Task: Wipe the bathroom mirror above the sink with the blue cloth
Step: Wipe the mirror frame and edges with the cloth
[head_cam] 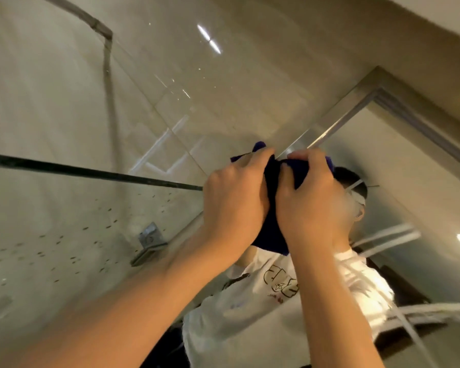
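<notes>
The dark blue cloth (270, 205) is bunched between both hands, held up against the mirror (223, 96). My left hand (234, 192) grips its left side with fingers curled over the top edge. Beside it, my right hand (311, 192) grips the right side, fingertips hooked into the fabric. A loose end of the cloth hangs below the hands. The glass reflects a person in a white printed shirt, partly hidden behind my hands. The whole view is tilted and blurred.
A dark horizontal seam (91, 172) crosses the left of the glass, with several water spots (64, 248) below it. A metal bracket (150, 241) sits lower left. A reflected door frame (369, 102) and a beige wall (436, 35) fill the upper right.
</notes>
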{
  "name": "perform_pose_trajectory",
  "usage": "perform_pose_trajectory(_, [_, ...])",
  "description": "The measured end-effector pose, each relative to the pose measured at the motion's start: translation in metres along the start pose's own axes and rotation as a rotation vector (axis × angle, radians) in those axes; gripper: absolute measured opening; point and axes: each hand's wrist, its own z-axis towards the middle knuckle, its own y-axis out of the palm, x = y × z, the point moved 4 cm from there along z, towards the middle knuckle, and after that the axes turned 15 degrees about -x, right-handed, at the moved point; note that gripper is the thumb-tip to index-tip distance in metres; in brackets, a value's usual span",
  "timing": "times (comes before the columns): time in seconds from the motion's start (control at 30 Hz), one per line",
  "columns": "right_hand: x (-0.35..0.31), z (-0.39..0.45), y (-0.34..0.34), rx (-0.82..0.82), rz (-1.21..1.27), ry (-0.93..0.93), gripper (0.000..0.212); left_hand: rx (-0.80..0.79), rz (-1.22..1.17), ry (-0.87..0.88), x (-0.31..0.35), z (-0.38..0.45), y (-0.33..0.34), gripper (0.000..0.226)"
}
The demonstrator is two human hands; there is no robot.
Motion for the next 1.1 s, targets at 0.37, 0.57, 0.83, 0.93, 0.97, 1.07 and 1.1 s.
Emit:
perform_pose_trajectory(0.37, [0.001, -0.044, 0.046, -0.051, 0.006, -0.063, 0.011, 0.030, 0.097, -0.010, -0.043, -0.051, 0.016, 0.033])
perform_pose_trajectory(0.57, [-0.004, -0.003, -0.001, -0.245, -0.061, -0.005, 0.015, -0.039, -0.005, -0.067, -0.008, -0.003, 0.004, 0.026])
perform_pose_trajectory(0.83, [-0.005, 0.055, -0.045, 0.131, -0.003, 0.079, 0.019, 0.100, -0.097, 0.070, 0.040, 0.071, 0.008, 0.026])
perform_pose_trajectory(0.93, [-0.004, 0.035, -0.020, 0.204, -0.055, 0.022, 0.013, 0.092, -0.160, 0.086, 0.019, 0.048, 0.011, 0.044])
perform_pose_trajectory(0.97, [-0.004, 0.029, -0.014, 0.181, -0.076, -0.022, 0.010, 0.089, -0.125, 0.082, 0.012, 0.040, 0.012, 0.045])
perform_pose_trajectory(1.07, [-0.001, 0.016, -0.007, 0.030, -0.132, -0.060, 0.006, 0.033, -0.006, 0.049, -0.001, 0.025, 0.010, 0.043])
perform_pose_trajectory(1.1, [-0.001, 0.016, -0.007, -0.027, -0.140, -0.058, 0.007, 0.011, 0.008, 0.034, -0.003, 0.023, 0.011, 0.040])
